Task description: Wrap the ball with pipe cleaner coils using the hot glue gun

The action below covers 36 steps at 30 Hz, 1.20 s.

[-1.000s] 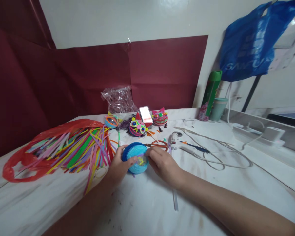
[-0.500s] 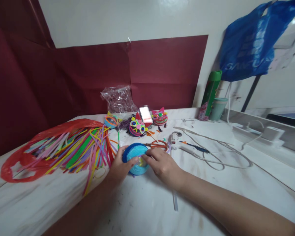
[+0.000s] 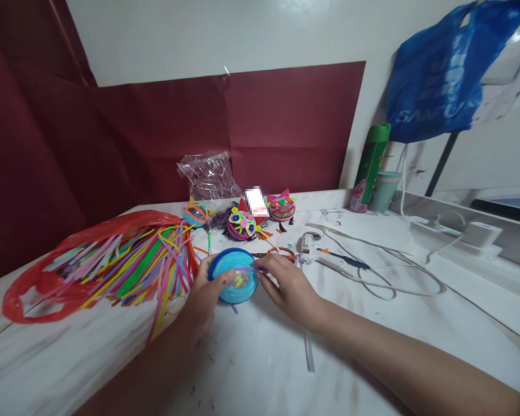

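My left hand (image 3: pixel 208 289) is closed around the left side of a round blue craft piece (image 3: pixel 247 293) wound in rings of light and dark blue, its thumb resting on the face. Yellow bits show through a clear patch at the centre. A thin purple pipe cleaner (image 3: pixel 245 269) runs across the face. Its right end is pinched between the thumb and fingers of my right hand (image 3: pixel 281 281). A short purple end pokes out below the piece. Orange-handled scissors (image 3: pixel 286 252) lie behind my right hand, partly covered by it.
Colourful pipe cleaners (image 3: pixel 134 266) lie on a red plastic bag (image 3: pixel 39 312) at the left. Finished-looking animal-face crafts (image 3: pixel 242 224) stand behind. To the right are a white glue gun (image 3: pixel 308 245), a coiled cable (image 3: pixel 390 254), a glue stick (image 3: pixel 308 353) and a green can (image 3: pixel 370 167).
The blue piece has shifted slightly left and tilted, showing more of its yellow centre. My right hand has drawn the purple pipe cleaner out toward the right edge.
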{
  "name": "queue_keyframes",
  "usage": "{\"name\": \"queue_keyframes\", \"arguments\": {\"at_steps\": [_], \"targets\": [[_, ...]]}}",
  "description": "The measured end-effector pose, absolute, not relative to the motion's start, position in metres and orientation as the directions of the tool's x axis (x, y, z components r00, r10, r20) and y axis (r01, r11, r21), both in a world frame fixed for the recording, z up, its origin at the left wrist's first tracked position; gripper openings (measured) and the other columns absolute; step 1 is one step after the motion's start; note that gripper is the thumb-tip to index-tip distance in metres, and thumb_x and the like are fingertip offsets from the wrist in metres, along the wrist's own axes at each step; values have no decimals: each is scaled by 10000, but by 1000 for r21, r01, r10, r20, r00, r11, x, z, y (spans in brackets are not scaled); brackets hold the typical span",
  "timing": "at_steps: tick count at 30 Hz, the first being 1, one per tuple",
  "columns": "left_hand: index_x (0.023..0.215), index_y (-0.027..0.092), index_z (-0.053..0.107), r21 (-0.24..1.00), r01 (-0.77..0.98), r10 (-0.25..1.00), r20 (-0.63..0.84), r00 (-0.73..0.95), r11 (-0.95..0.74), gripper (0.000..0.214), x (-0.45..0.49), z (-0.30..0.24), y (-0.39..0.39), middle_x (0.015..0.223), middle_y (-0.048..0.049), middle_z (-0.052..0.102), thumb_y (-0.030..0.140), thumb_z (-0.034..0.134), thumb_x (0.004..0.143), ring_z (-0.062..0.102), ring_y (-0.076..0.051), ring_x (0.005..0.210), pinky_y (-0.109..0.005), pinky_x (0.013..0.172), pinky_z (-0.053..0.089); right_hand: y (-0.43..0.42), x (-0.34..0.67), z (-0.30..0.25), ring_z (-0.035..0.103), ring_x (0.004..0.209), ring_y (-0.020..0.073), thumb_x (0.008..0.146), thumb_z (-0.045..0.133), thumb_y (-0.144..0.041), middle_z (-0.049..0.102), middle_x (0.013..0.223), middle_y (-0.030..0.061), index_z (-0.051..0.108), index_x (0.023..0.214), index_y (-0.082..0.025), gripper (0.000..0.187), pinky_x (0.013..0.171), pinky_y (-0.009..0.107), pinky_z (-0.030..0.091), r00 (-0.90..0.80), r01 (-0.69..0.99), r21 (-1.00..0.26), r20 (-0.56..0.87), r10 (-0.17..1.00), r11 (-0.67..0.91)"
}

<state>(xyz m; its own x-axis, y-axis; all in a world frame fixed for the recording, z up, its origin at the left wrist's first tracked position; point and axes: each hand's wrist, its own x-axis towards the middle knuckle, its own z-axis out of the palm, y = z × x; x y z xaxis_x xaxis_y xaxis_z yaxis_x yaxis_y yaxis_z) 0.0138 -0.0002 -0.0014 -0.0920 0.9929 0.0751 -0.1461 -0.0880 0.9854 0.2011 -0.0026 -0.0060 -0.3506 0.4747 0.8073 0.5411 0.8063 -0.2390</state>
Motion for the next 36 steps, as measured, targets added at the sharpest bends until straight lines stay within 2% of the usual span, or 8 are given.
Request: {"name": "queue_keyframes", "arguments": {"at_steps": [7, 10, 16, 23, 28, 32, 34, 36], "targets": [[1186, 215, 501, 970, -180, 980, 137, -148, -162, 644, 10, -12, 8, 925, -18, 654, 345, 766, 614, 624, -177, 799, -298, 724, 499, -3, 202, -4, 635, 834, 193, 927, 451, -129, 631, 924, 81, 584, 1084, -211, 221, 705, 305, 538, -346, 509, -303, 785, 514, 806], [1193, 214, 501, 974, -161, 981, 136, -137, -158, 671, 13, -11, 5, 926, -21, 637, 335, 770, 590, 621, -187, 794, -305, 702, 503, -4, 202, -8, 640, 894, 204, 926, 409, -94, 634, 1000, 117, 572, 1198, -192, 332, 721, 304, 547, -435, 502, -206, 780, 451, 840], [1179, 233, 498, 984, -112, 985, 129, -116, -142, 650, 18, -8, 1, 1023, -29, 595, 294, 759, 587, 605, -167, 815, -267, 692, 510, -1, 206, -15, 632, 800, 194, 936, 387, -83, 650, 951, 113, 608, 1165, -173, 331, 606, 269, 516, -511, 596, 24, 783, 356, 802], [1139, 229, 502, 995, -31, 992, 92, -85, -95, 633, 19, -5, -1, 899, -20, 627, 334, 784, 582, 611, -167, 756, -260, 651, 519, -1, 206, -13, 613, 776, 200, 937, 374, -78, 647, 903, 103, 613, 1135, -175, 325, 594, 276, 493, -537, 594, 75, 778, 325, 801], [1114, 227, 496, 994, -72, 995, 73, -70, -78, 625, 20, -3, -5, 835, 6, 620, 326, 785, 569, 608, -149, 656, -260, 591, 512, -1, 203, -10, 624, 865, 208, 925, 417, -77, 644, 968, 123, 578, 1154, -168, 295, 686, 301, 532, -474, 529, -83, 796, 376, 844], [1116, 210, 513, 986, -140, 991, 78, -108, -93, 579, 18, -7, 1, 863, -7, 632, 312, 757, 601, 612, -155, 707, -261, 625, 509, -3, 202, -1, 592, 941, 233, 908, 507, -127, 641, 988, 111, 597, 1103, -211, 231, 821, 403, 511, -307, 460, -243, 859, 409, 854], [1099, 203, 533, 981, -169, 984, 62, -169, -91, 539, 16, -9, 6, 866, -16, 641, 305, 748, 615, 610, -159, 733, -254, 632, 503, -4, 201, 5, 584, 973, 232, 890, 539, -143, 646, 989, 90, 629, 1016, -232, 178, 841, 415, 495, -215, 327, -399, 852, 478, 857], [1057, 202, 550, 975, -202, 970, 42, -238, -92, 459, 13, -8, 12, 862, -21, 646, 295, 726, 644, 606, -159, 738, -247, 631, 498, -4, 200, 9, 596, 945, 214, 867, 592, -187, 647, 971, 61, 650, 916, -242, 94, 784, 373, 507, -162, 82, -625, 760, 629, 776]]}}
